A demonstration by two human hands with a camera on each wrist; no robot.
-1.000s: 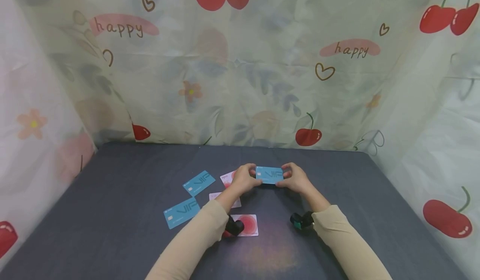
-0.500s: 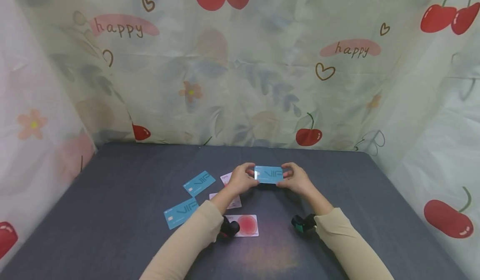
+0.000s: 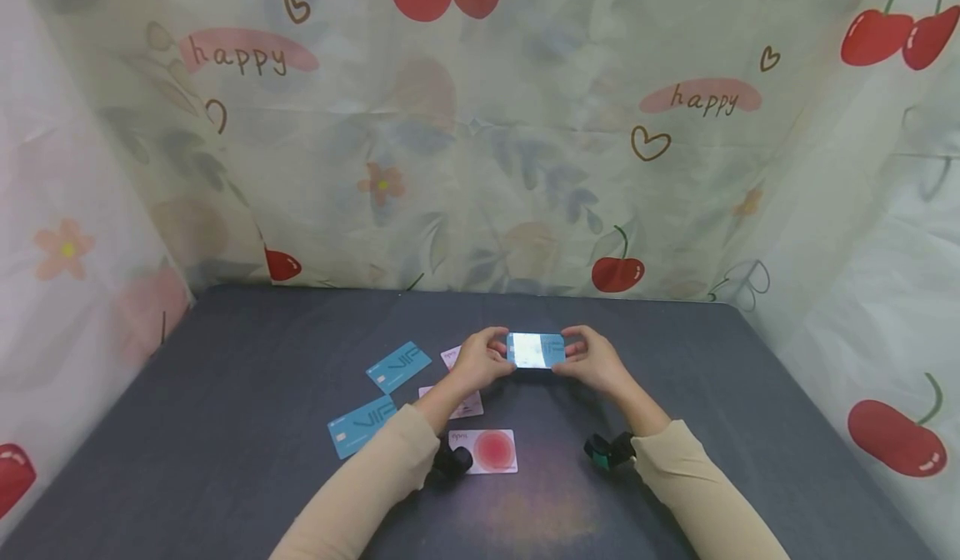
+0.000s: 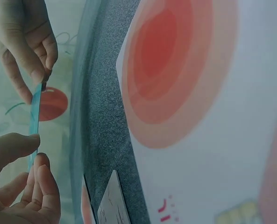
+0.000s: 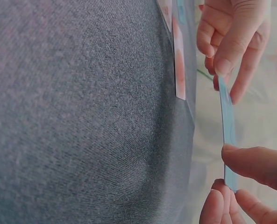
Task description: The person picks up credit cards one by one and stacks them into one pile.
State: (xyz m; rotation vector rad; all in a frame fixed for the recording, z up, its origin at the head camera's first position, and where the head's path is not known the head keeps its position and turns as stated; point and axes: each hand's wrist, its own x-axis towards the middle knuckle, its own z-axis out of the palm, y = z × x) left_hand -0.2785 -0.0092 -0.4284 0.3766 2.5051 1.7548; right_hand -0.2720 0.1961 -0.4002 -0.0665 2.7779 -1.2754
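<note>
A blue VIP card (image 3: 553, 352) is held up between both hands over the far middle of the table, a bright glare on its left part. My left hand (image 3: 478, 362) pinches its left end between thumb and fingers. The opposite end is pinched by my right hand (image 3: 596, 360). Both wrist views show the card edge-on as a thin blue strip (image 5: 228, 123), thumbs on one side and fingers on the other. Left of the hands lie two more blue VIP cards, an upper one (image 3: 398, 367) and a lower one (image 3: 362, 428).
On the dark cloth-covered table (image 3: 247, 460), a pink-and-white card (image 3: 493, 450) with a red circle lies nearest me. Two further pink-white cards, one lower (image 3: 468, 406) and one upper (image 3: 450, 357), are partly hidden by my left hand and arm. Printed curtains (image 3: 480, 210) enclose the table.
The held card has shifted slightly left and tilted, and a white glare now covers its left part. My left forearm has swung a little left, uncovering more of the near pink card.
</note>
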